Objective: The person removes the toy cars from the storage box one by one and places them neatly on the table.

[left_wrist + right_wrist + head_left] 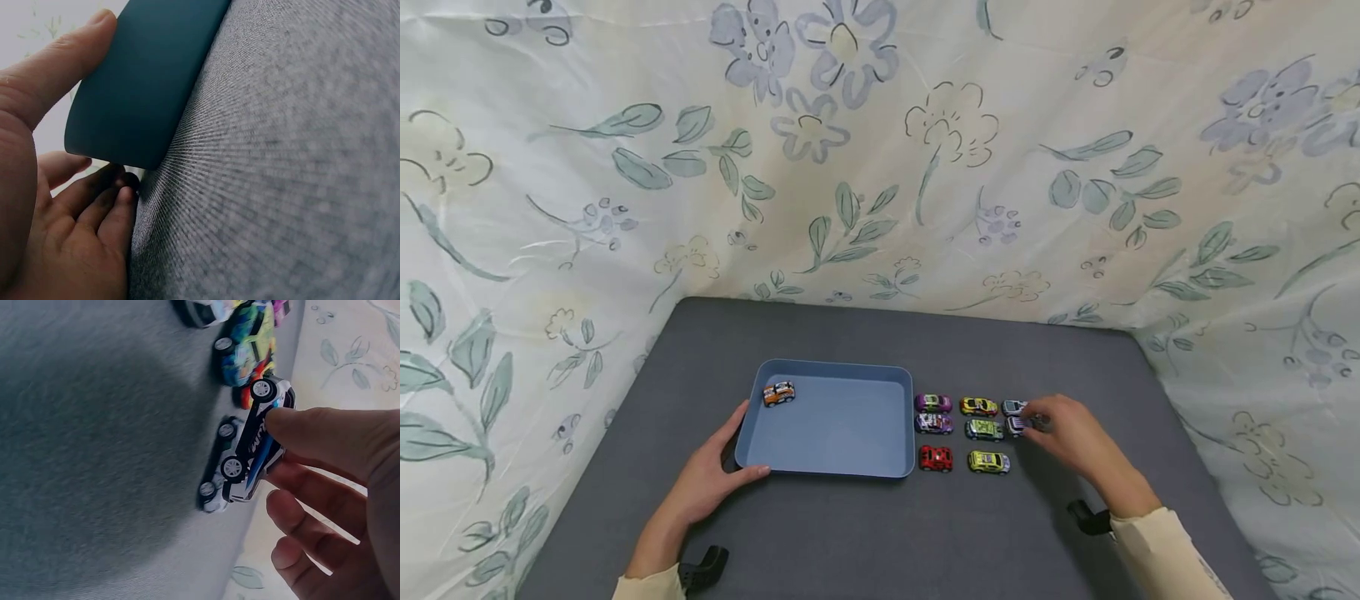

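Note:
My left hand holds the near left corner of a shallow blue tray. In the left wrist view its thumb lies along the tray's wall, with the other fingers curled near the base. An orange toy car sits inside the tray, at its far left corner. At the right of the table, my right hand pinches a white and black toy car with a blue stripe between thumb and fingers. Behind it in the right wrist view, another white toy car stands on the table, partly hidden.
Right of the tray stand toy cars in rows: purple, purple and white, red, yellow, green and lime yellow. A flowered curtain borders the grey table at the back and sides.

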Action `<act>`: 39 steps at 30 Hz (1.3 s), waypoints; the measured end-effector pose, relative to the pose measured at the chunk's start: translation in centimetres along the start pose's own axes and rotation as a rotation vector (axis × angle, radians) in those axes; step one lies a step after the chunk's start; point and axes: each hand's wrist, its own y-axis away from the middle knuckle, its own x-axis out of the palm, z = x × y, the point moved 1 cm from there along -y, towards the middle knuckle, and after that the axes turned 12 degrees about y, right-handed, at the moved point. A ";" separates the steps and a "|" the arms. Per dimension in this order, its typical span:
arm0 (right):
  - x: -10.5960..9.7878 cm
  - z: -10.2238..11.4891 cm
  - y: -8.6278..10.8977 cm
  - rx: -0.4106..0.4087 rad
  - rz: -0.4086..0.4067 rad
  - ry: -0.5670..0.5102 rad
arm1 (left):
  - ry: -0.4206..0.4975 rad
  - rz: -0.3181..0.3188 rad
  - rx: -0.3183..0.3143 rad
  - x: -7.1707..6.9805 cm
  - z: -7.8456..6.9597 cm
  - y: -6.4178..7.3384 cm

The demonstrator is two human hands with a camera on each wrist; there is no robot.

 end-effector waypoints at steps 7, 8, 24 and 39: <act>1.2 -0.8 0.4 0.017 0.014 0.004 | 0.012 -0.003 0.002 0.1 0.2 0.0; 1.4 -0.9 0.4 0.020 0.014 0.001 | 0.014 -0.004 0.004 0.2 0.3 0.0; 2.3 -1.5 0.7 0.062 0.044 -0.006 | 0.016 -0.009 0.018 0.2 0.6 0.0; 2.7 -1.3 0.9 0.072 0.020 -0.022 | 0.011 -0.009 0.011 0.3 0.7 -0.2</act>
